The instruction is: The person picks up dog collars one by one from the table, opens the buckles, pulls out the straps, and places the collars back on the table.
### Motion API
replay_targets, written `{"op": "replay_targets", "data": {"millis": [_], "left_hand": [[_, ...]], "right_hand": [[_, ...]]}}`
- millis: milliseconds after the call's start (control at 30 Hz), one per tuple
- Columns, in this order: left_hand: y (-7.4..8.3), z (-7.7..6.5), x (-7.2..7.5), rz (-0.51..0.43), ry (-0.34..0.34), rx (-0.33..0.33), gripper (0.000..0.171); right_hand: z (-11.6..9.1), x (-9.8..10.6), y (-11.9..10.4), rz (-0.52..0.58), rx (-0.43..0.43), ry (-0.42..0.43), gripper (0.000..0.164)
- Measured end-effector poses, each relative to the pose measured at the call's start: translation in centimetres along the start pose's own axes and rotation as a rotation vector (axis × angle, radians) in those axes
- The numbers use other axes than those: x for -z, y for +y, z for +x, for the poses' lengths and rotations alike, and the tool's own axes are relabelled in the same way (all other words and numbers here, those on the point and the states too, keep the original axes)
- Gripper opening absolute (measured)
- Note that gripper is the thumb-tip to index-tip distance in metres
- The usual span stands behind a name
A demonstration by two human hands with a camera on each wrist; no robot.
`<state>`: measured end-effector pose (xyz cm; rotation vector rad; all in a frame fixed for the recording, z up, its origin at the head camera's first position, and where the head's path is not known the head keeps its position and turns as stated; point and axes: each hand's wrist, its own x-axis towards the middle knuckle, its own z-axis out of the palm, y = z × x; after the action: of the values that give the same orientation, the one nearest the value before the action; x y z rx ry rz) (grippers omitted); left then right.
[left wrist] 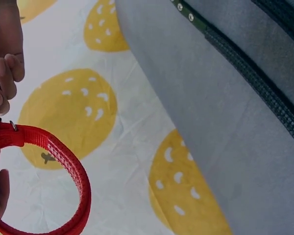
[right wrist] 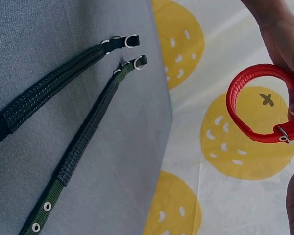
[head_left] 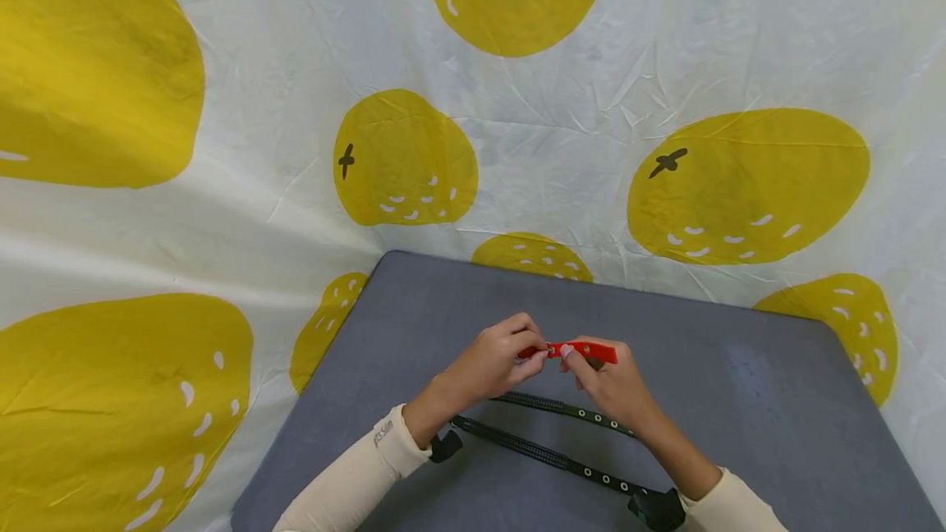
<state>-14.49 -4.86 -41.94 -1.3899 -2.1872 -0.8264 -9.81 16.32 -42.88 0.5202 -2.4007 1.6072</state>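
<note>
A red pet collar (head_left: 602, 352) is held up over the table between both hands, its band bent into a loop in the left wrist view (left wrist: 83, 191) and the right wrist view (right wrist: 234, 105). My left hand (head_left: 497, 360) pinches the collar by its metal buckle (right wrist: 285, 134). With thumb and fingers, my right hand (head_left: 612, 384) grips the band, whose eyeleted end sticks out to the right. Below the hands, two dark collars with braided sections and metal eyelets lie side by side: the farther collar (head_left: 543, 403) and the nearer collar (head_left: 528, 450).
The grey table (head_left: 665, 327) extends beneath the hands. Behind it and at its left hangs a white cloth (head_left: 547, 162) printed with yellow fruit. A black wrist device (head_left: 446, 446) sits at the left wrist, and another black device (head_left: 658, 509) at the right.
</note>
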Motion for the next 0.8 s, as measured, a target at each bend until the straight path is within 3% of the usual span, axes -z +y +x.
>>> {"op": "replay_targets", "data": {"millis": [400, 800], "left_hand": [[-0.40, -0.18, -0.26, -0.050, 0.041, 0.004, 0.005], [-0.63, 0.01, 0.12, -0.075, 0.026, 0.026, 0.006]], "right_hand": [[0.32, 0.36, 0.11, -0.024, -0.018, -0.035, 0.014], [0.72, 0.66, -0.46, -0.042, -0.006, -0.039, 0.013]]}}
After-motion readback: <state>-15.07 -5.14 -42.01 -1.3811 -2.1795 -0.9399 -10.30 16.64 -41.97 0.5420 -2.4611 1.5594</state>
